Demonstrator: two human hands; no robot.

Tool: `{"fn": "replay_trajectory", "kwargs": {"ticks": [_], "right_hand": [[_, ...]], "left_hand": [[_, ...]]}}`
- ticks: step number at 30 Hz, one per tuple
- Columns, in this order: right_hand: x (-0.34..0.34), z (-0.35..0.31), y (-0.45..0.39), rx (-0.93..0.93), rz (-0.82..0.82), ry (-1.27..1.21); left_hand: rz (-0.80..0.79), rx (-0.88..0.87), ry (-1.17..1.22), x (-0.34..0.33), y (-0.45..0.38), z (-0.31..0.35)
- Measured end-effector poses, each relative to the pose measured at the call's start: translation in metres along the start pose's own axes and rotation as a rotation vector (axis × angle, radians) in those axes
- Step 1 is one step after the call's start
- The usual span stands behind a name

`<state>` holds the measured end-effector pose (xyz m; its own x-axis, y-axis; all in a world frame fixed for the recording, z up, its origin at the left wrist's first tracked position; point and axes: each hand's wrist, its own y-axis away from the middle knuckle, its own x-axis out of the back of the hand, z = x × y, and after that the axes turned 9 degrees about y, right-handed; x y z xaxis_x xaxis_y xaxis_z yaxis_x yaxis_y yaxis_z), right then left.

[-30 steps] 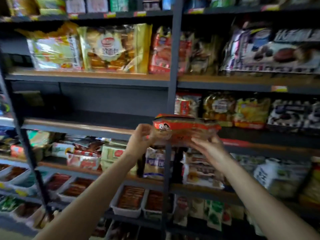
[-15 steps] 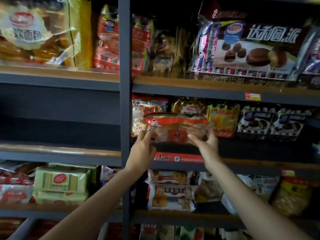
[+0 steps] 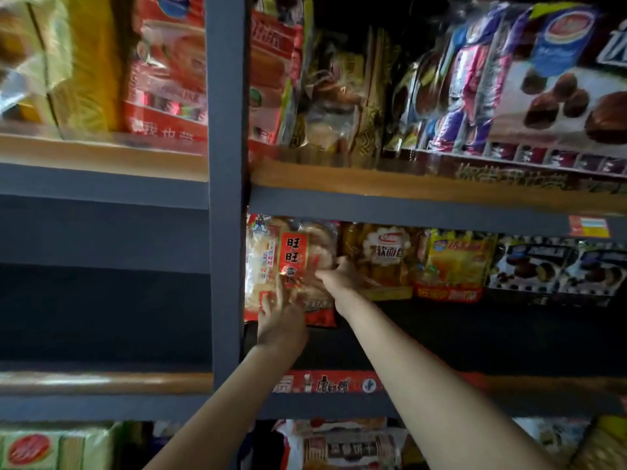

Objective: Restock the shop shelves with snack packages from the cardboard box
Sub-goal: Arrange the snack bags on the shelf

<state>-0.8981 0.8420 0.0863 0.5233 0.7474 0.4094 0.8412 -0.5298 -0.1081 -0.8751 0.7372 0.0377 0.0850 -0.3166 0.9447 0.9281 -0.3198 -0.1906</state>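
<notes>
1. Rice-cracker package [image 3: 291, 266]: clear bag with a red label, standing upright at the left end of the middle shelf [image 3: 441, 334], against the grey upright post [image 3: 226, 232].
2. Left hand [image 3: 281, 329]: raised in front of the package's lower half, fingers extended upward and lying flat on its face; nothing is pinched.
3. Right hand [image 3: 341, 278]: at the package's right edge, fingers curled toward it; blur hides whether they clasp the edge or only press it.
4. Soft-bread bag [image 3: 383, 257]: the nearest neighbour, just right of the package and partly behind the right hand.
5. Yellow snack bag [image 3: 454, 266]: next along the row, upright.
6. Chocolate-pie boxes [image 3: 556, 266]: far right of the same shelf.
7. Upper shelf [image 3: 407, 188]: crowded with bags, a large chocolate-pie pack [image 3: 559, 96] at right and red packs [image 3: 169, 72] at left.
8. Red price strip [image 3: 330, 381]: on the middle shelf's front edge, crossed by both forearms.
9. Bay left of the post [image 3: 101, 300]: dark.
</notes>
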Motion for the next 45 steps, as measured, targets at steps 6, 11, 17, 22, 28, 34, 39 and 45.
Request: {"fn": "replay_trajectory", "kwargs": {"ticks": [6,11,17,22,28,34,39,45], "right_hand": [[0.011,0.009,0.003,0.021,-0.137,0.023],[0.042,0.0,0.041,0.101,-0.154,0.11],[0.071,-0.005,0.124,0.38,0.007,0.141],[0.024,0.002,0.199,0.679,0.079,0.018],[-0.076,-0.023,0.344,0.794,-0.459,0.126],[-0.163,-0.047,0.571,0.969,-1.374,0.394],[-0.223,-0.042,0.767,0.954,-1.679,0.467],[-0.246,-0.003,0.928,1.423,-1.86,0.872]], "left_hand": [[0.054,0.015,-0.074,0.006,0.008,0.002],[-0.012,-0.001,-0.124,0.019,0.038,0.015],[0.323,-0.201,-0.051,0.042,0.133,0.024],[0.186,0.031,-0.024,0.039,0.242,-0.036],[0.038,0.535,-0.018,0.064,0.403,-0.138],[0.133,0.918,-0.03,0.087,0.611,-0.219],[0.216,1.223,-0.064,0.108,0.815,-0.286],[0.258,1.51,0.159,0.101,0.996,-0.311]]}}
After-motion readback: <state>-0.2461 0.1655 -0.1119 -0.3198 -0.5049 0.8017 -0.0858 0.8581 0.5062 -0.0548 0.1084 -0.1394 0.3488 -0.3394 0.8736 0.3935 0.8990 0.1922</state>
